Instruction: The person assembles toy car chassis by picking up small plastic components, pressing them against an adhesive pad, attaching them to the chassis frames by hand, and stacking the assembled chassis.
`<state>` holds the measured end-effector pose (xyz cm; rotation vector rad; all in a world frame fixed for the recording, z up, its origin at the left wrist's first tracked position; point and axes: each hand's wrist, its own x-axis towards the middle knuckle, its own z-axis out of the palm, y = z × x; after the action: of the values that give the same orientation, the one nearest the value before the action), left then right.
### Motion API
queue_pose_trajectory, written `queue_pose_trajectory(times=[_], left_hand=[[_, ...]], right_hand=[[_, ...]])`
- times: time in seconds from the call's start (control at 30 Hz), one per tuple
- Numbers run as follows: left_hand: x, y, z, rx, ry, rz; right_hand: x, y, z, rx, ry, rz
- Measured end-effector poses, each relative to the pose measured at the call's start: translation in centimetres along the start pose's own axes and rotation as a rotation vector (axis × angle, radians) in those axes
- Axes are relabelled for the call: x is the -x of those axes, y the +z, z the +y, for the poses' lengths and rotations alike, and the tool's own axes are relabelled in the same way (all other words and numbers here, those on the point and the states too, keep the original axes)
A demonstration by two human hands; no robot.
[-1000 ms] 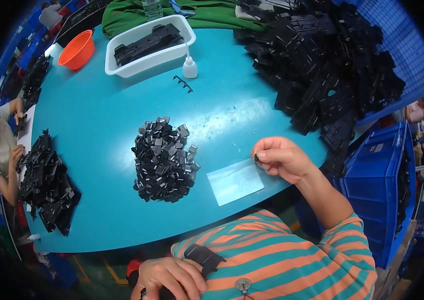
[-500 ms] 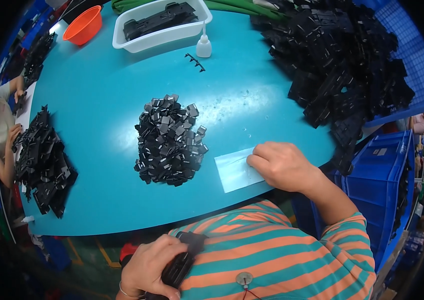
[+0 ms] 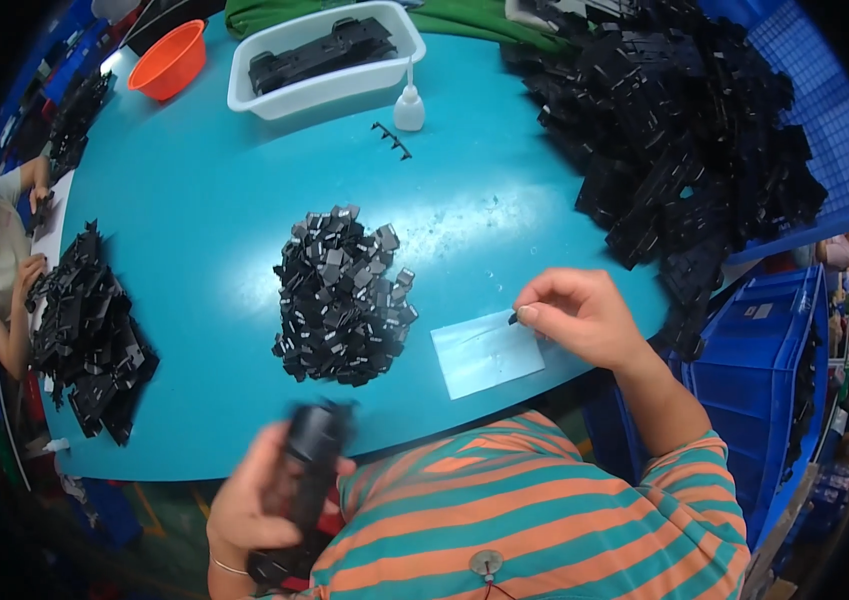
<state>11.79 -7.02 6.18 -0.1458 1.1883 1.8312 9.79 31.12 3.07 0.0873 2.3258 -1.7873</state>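
My left hand (image 3: 262, 490) is closed around a black plastic part (image 3: 316, 440), long and blocky, held before my body at the table's front edge and smeared by motion. Over the right side of a pale rectangular sheet (image 3: 479, 362), my right hand (image 3: 584, 318) pinches a tiny black piece (image 3: 513, 319) between thumb and forefinger. Its exact kind is too small to make out. Between the two hands, farther back on the table, lies a heap of small black clips (image 3: 344, 300), some with shiny grey faces.
The teal table (image 3: 214, 400) also carries a large pile of black plastic parts (image 3: 684, 130), another pile (image 3: 94, 340), a white tub (image 3: 324, 65), an orange basin (image 3: 166, 62) and a small white squeeze bottle (image 3: 408, 108). Blue crates (image 3: 744, 370) stand at right. Another person (image 3: 9, 250) works at far left.
My left hand has lifted the black part up and left toward the table edge. My right hand has risen slightly off the sheet, and the tiny black piece now shows in its fingertips.
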Motion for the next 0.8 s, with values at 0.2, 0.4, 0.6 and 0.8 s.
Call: queue_pose_trajectory(times=[0.2,0.4,0.6,0.8], left_hand=[[-5.4,-1.9,2.0,0.684,0.562,-0.272],[-12.6,0.1,5.3,0.813,0.597,-0.461],[-16.4,2.0,6.3,0.692,0.516,-0.397],[-16.6,1.5,6.2,0.811,0.540,-0.370]], right_hand=[[-0.7,-0.8,-0.1,-0.527,0.243,-0.075],[-1.2,-1.4,0.9,-0.761,0.306,-0.126],[-1.6,-1.7,1.2,-0.892,0.326,-0.149],[-1.8,-0.8,0.6,-0.644,0.274,-0.068]])
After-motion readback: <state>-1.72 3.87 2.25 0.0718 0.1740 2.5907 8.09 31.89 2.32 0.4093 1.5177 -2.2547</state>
